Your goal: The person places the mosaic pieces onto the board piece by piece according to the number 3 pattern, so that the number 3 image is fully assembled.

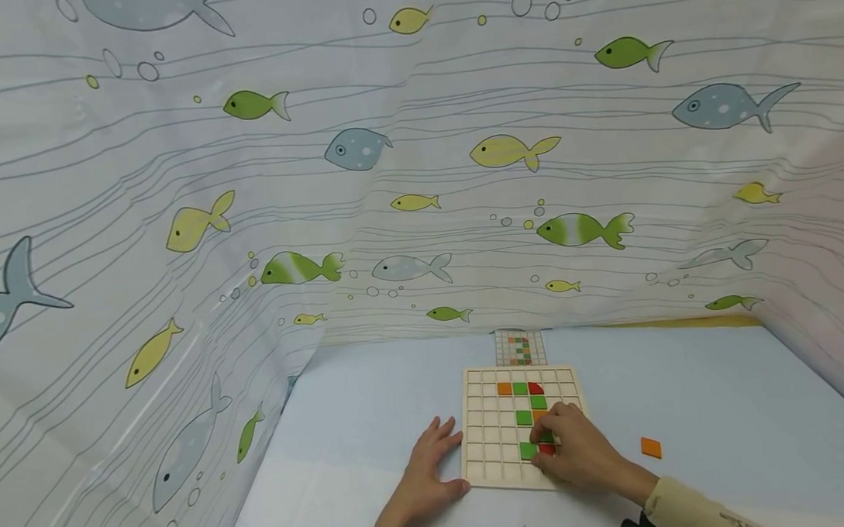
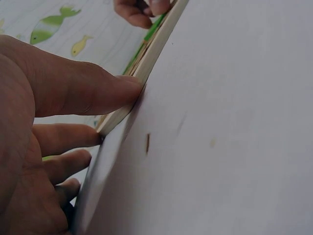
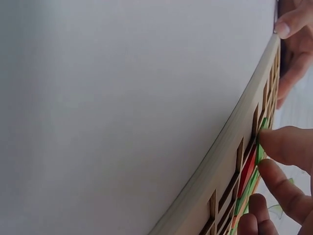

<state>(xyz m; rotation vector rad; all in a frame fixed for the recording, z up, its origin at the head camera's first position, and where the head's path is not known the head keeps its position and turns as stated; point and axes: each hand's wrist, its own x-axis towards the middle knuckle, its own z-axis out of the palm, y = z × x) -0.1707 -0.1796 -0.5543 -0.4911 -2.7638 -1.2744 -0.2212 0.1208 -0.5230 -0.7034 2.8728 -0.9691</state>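
Note:
A pale wooden grid board (image 1: 487, 432) lies on the table, with several square and cut tiles in its cells. My right hand (image 1: 578, 448) is over its lower right part, thumb and index finger pinching a green tile (image 1: 528, 450) at the board's surface. Beside that tile is a red tile (image 3: 248, 171), partly hidden by the hand in the head view. My left hand (image 1: 429, 469) rests at the board's left edge with fingers spread; its thumb (image 2: 115, 93) touches the lower left corner. Higher up sit an orange tile (image 1: 505, 388) and a red rounded tile (image 1: 536, 388).
A loose orange tile (image 1: 651, 447) lies on the table to the right of the board. Behind the board is a pattern card (image 1: 505, 350) with a small coloured grid. A fish-printed curtain (image 1: 421, 240) surrounds the table's back and sides.

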